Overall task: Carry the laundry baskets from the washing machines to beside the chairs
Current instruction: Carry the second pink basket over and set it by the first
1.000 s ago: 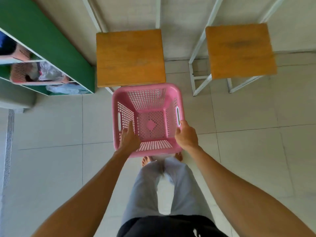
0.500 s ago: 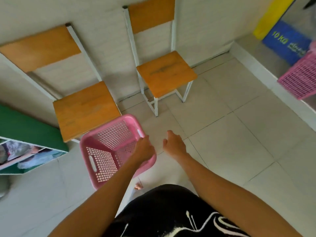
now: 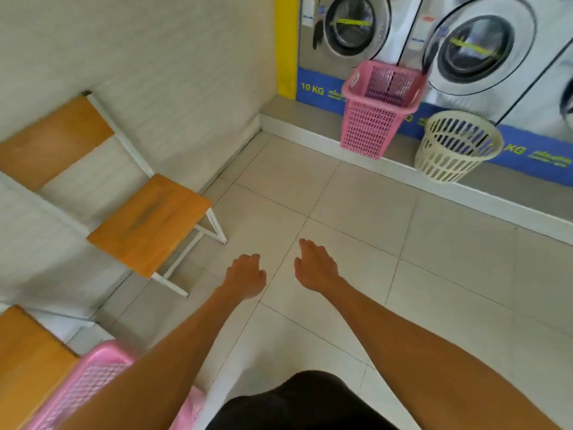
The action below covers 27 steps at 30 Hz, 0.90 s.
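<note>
My left hand (image 3: 246, 276): empty, fingers loosely curled, over the floor (image 3: 356, 252). My right hand (image 3: 314, 268): empty, fingers spread. Pink basket (image 3: 93, 380): on the floor, lower left, just beside a chair (image 3: 148, 225). Second pink basket (image 3: 379, 108) and cream basket (image 3: 455, 145): on the ledge before the washers (image 3: 474, 48).
</note>
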Each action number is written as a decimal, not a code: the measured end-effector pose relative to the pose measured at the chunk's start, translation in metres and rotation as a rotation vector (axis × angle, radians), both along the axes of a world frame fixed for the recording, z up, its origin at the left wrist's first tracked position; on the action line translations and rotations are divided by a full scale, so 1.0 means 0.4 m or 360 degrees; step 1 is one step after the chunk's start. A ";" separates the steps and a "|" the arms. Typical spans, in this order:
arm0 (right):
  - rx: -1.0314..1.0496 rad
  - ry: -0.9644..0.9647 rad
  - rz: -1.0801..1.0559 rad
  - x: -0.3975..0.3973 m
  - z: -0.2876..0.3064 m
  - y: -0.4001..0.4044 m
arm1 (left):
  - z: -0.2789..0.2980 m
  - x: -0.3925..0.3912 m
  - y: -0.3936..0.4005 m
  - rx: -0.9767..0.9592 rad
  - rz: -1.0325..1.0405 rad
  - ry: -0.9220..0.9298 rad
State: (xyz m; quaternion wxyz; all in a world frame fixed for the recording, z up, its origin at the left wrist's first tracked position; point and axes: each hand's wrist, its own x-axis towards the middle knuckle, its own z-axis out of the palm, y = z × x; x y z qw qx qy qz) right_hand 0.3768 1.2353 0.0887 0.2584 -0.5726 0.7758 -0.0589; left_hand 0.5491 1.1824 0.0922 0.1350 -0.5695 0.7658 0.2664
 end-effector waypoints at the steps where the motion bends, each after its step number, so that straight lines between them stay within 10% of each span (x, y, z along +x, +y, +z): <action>1: -0.0010 0.0011 -0.0052 -0.056 0.010 -0.021 | 0.011 -0.052 -0.038 -0.0010 -0.0058 0.0017; 27: -0.0148 0.0032 -0.0743 -1.151 0.134 -0.876 | 0.140 -1.282 -1.049 -0.0341 -0.1042 0.0110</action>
